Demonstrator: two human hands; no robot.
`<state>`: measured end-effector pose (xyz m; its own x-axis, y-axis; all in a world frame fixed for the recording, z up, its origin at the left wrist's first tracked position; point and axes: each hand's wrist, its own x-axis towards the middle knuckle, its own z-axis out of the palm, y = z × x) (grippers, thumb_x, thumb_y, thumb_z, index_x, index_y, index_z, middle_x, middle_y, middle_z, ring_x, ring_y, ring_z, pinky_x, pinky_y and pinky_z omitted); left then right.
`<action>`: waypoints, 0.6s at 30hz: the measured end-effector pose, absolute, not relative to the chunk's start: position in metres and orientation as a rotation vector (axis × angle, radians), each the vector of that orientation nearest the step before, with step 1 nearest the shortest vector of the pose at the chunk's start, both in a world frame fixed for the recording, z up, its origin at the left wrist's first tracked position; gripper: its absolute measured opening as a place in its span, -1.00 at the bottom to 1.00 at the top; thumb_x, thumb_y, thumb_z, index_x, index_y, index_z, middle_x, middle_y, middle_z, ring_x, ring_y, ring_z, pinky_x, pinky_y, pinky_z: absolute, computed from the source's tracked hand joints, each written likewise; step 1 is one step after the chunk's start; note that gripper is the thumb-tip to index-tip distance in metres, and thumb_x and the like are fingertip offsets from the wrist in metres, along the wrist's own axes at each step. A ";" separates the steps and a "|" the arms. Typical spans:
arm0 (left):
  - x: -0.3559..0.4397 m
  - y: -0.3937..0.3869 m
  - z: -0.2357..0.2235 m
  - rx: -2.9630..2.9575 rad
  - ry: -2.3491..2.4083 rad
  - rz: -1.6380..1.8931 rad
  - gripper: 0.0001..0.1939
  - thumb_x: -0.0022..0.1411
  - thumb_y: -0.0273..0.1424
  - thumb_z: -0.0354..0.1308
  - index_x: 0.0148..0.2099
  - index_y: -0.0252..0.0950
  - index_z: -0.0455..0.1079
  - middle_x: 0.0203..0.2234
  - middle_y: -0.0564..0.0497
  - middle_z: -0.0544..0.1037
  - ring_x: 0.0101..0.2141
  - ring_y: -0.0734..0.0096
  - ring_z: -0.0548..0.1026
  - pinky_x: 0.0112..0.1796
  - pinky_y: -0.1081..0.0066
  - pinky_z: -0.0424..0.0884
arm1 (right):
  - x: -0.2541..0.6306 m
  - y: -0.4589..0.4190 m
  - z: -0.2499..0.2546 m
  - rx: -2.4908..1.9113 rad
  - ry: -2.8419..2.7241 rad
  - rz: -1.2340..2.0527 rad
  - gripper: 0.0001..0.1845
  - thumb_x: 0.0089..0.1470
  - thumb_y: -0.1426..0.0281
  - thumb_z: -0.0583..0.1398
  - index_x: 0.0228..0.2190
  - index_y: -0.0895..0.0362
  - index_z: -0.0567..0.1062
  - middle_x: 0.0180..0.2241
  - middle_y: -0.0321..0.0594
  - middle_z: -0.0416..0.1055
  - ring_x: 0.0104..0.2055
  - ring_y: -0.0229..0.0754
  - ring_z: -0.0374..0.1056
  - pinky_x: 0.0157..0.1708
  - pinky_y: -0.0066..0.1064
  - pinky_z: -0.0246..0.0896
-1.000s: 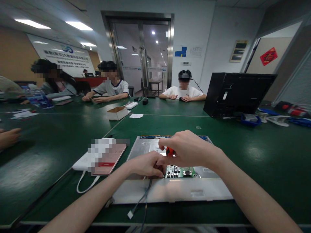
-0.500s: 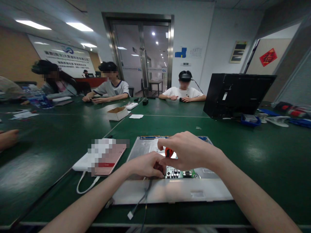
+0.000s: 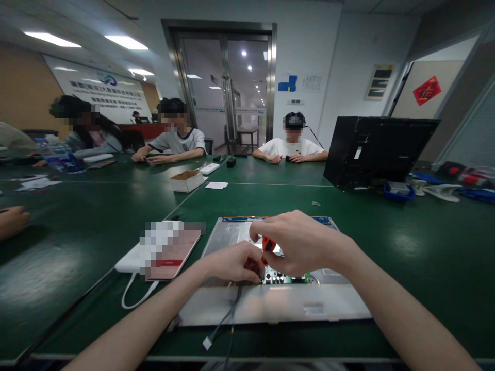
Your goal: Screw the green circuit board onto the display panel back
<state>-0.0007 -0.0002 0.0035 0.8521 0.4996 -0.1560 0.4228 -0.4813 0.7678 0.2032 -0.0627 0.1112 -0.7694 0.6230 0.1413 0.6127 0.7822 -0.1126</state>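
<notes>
A screwdriver (image 3: 267,244) with an orange and black handle is in my right hand (image 3: 301,242), thumb and fingers closed round it. It stands upright over a green circuit board (image 3: 286,279) on a metal-backed display panel (image 3: 336,301). My left hand (image 3: 235,262) rests at the left edge of that board. Its fingers are curled together close to the screwdriver's lower end, and what they pinch is hidden. From under the left hand, thin dark cables (image 3: 232,312) with a white plug run over the panel's front edge. My hands cover the screwdriver's tip.
Left of the panel lie a pink phone-like slab (image 3: 181,247) and a white device (image 3: 129,260) with a white cable. Farther back are an open small box (image 3: 188,182) and a black monitor (image 3: 381,149). Several people sit round the green table (image 3: 425,268); another person's hand (image 3: 13,222) is at far left.
My right thumb and fingers have shifted slightly on the screwdriver, showing more of its handle. My left hand has stayed in place. The other person's hand at far left has moved a little.
</notes>
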 end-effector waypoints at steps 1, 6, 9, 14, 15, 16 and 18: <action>-0.001 -0.001 0.004 2.137 0.675 0.105 -0.97 0.06 -0.46 0.29 -0.37 -0.31 0.53 -0.57 0.11 0.43 -0.51 0.45 0.36 -0.45 0.48 0.27 | 0.204 -0.063 0.111 -0.966 -2.799 0.087 -0.73 0.15 0.39 0.26 -0.08 0.07 0.45 -0.28 -0.24 0.59 -0.39 -0.23 0.38 -0.49 -0.45 -0.10; -0.001 -0.001 0.005 2.147 0.689 0.107 -0.94 0.07 -0.44 0.31 -0.34 -0.29 0.53 -0.51 0.10 0.49 -0.49 0.45 0.38 -0.44 0.49 0.28 | 0.203 -0.060 0.109 -1.037 -2.783 -0.049 -0.87 0.26 0.27 0.24 -0.23 0.07 0.52 -0.42 -0.27 0.57 -0.44 -0.24 0.37 -0.50 -0.42 -0.18; -0.002 0.000 0.005 2.135 0.689 0.090 -0.90 0.07 -0.44 0.31 -0.30 -0.29 0.53 -0.49 0.09 0.50 -0.47 0.43 0.41 -0.43 0.48 0.29 | 0.201 -0.059 0.108 -1.072 -2.786 -0.130 -0.82 0.30 0.24 0.21 -0.25 0.08 0.55 -0.46 -0.25 0.54 -0.44 -0.23 0.38 -0.51 -0.41 -0.21; -0.001 0.001 0.004 2.143 0.702 0.067 -0.94 0.08 -0.43 0.30 -0.33 -0.30 0.53 -0.54 0.10 0.46 -0.50 0.43 0.38 -0.45 0.47 0.26 | 0.201 -0.062 0.111 -1.073 -2.789 -0.040 -0.83 0.23 0.35 0.22 -0.12 0.07 0.50 -0.38 -0.24 0.57 -0.41 -0.22 0.39 -0.51 -0.42 -0.16; -0.001 0.001 0.004 2.150 0.702 0.070 -0.95 0.08 -0.44 0.30 -0.36 -0.30 0.52 -0.55 0.10 0.45 -0.50 0.43 0.38 -0.44 0.47 0.26 | 0.201 -0.063 0.111 -1.061 -2.792 -0.005 -0.76 0.19 0.37 0.24 -0.08 0.07 0.48 -0.35 -0.25 0.58 -0.40 -0.22 0.39 -0.50 -0.42 -0.15; -0.001 0.001 0.004 2.153 0.696 0.071 -0.96 0.07 -0.45 0.30 -0.38 -0.30 0.51 -0.55 0.11 0.44 -0.50 0.43 0.37 -0.44 0.47 0.26 | 0.201 -0.064 0.112 -1.043 -2.796 0.023 -0.70 0.16 0.39 0.26 -0.05 0.07 0.46 -0.32 -0.25 0.58 -0.39 -0.21 0.40 -0.50 -0.42 -0.14; 0.000 0.001 0.004 2.149 0.686 0.069 -0.97 0.07 -0.46 0.30 -0.39 -0.29 0.50 -0.56 0.11 0.44 -0.49 0.43 0.38 -0.42 0.47 0.27 | 0.202 -0.065 0.113 -1.006 -2.803 0.056 -0.66 0.14 0.39 0.27 -0.02 0.07 0.44 -0.30 -0.25 0.59 -0.38 -0.20 0.40 -0.49 -0.43 -0.12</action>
<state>-0.0002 0.0014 0.0038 0.8477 0.4961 -0.1877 0.4490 -0.4827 0.7520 0.2021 -0.0646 0.1130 -0.7601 0.6345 0.1398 0.6285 0.7726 -0.0896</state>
